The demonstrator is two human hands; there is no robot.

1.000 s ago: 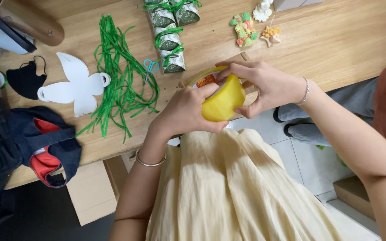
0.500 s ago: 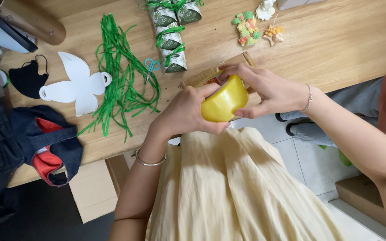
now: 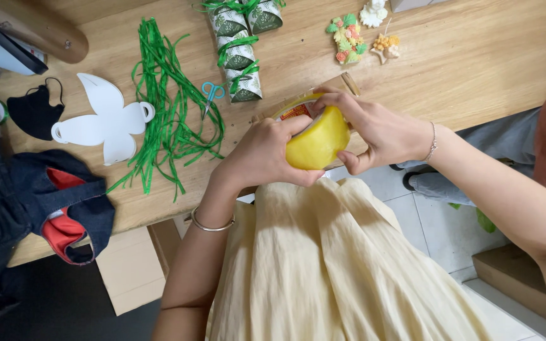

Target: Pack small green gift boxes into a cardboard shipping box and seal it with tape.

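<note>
Both hands close on a yellow roll of tape (image 3: 317,140), held just over the near edge of the wooden table (image 3: 475,57), above the lap of a pale yellow skirt (image 3: 330,265). The left hand (image 3: 263,155) wraps the roll from its left side, fingers curled under and thumb on top; the right hand (image 3: 377,129) clasps it from the right, fingertips pressed on the roll's upper rim.

Directly behind the grip a brown cardboard piece (image 3: 349,82) lies on the table, mostly hidden by the hands. Left of the grip sprawls a heap of green ribbon strips (image 3: 169,117), with small teal scissors (image 3: 212,93) at its right edge and a white paper cutout (image 3: 105,120) beyond it. Further left lie a black face mask (image 3: 33,110) and a dark denim bag with red lining (image 3: 64,208) hanging over the table edge.

Beyond the grip stands a row of green-patterned wrapped boxes (image 3: 238,44). Up and to the right sit small colourful figurines (image 3: 347,39). Bare tabletop stretches right of the grip; below the right forearm is tiled floor (image 3: 431,221).
</note>
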